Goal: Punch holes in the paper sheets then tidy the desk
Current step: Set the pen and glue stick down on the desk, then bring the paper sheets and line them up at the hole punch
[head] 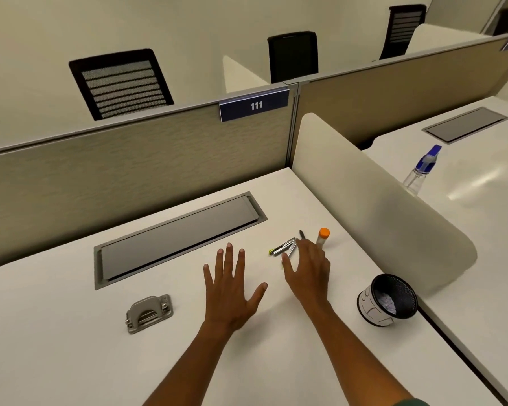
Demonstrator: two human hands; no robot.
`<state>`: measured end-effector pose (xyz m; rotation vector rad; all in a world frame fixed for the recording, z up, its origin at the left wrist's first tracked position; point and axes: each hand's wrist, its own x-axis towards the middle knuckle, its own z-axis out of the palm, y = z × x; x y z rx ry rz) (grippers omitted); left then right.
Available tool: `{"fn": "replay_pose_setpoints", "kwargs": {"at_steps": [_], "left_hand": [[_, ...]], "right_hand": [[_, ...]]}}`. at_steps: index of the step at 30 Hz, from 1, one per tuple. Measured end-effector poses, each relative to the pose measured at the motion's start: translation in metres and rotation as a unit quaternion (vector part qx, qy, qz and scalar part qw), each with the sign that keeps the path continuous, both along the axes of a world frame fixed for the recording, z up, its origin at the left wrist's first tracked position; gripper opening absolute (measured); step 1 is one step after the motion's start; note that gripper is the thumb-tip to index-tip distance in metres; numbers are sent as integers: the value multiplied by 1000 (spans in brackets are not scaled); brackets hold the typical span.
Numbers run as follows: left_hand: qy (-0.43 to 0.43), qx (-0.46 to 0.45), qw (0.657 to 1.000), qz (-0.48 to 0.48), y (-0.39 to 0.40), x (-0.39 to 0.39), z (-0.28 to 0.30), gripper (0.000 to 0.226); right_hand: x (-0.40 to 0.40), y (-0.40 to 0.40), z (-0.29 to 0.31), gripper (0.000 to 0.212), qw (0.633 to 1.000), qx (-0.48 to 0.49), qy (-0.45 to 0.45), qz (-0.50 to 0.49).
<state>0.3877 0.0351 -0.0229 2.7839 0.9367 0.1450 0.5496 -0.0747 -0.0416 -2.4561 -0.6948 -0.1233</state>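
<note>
Your left hand [232, 291] is spread flat and wide at the centre of the frame, fingers straight and fanned over the smooth white desk [56, 347], holding nothing; whether the palm touches the surface is hard to tell. Your right hand [308, 273], just to its right, is open with relaxed fingers, reaching over a small metal stapler [283, 247] with a yellow-green tip; the fingertips sit at its edge, but you cannot tell whether they touch it. Behind that hand, a dark pen [302, 234] is mostly hidden, and a slim tube with an orange cap [322, 237] stands upright. Lower left of centre, the grey metal hole punch [148, 313] lies alone, well apart from both hands. At lower right sits a round black mesh cup [389, 300] with a white printed band and pale crumpled scraps inside. A long grey rectangular cable hatch [176, 238] is set into the desk. Beyond the curved cream divider [379, 206], a clear spray bottle [420, 171] with a blue nozzle is partly cut off.
</note>
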Motion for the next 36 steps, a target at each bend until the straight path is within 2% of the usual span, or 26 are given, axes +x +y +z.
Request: {"fn": "replay_pose_setpoints", "kwargs": {"at_steps": [4, 9, 20, 36], "left_hand": [[-7, 10, 1000, 13, -1, -19, 14, 90], [-12, 23, 999, 41, 1, -48, 30, 91], [-35, 52, 990, 125, 16, -137, 61, 92], [-37, 69, 955, 286, 21, -295, 57, 90]], "right_hand": [[-24, 3, 12, 73, 999, -29, -2, 43], [-53, 8, 33, 87, 992, -81, -47, 90], [-119, 34, 71, 90, 977, -90, -85, 175], [-256, 90, 80, 89, 940, -73, -81, 324]]}}
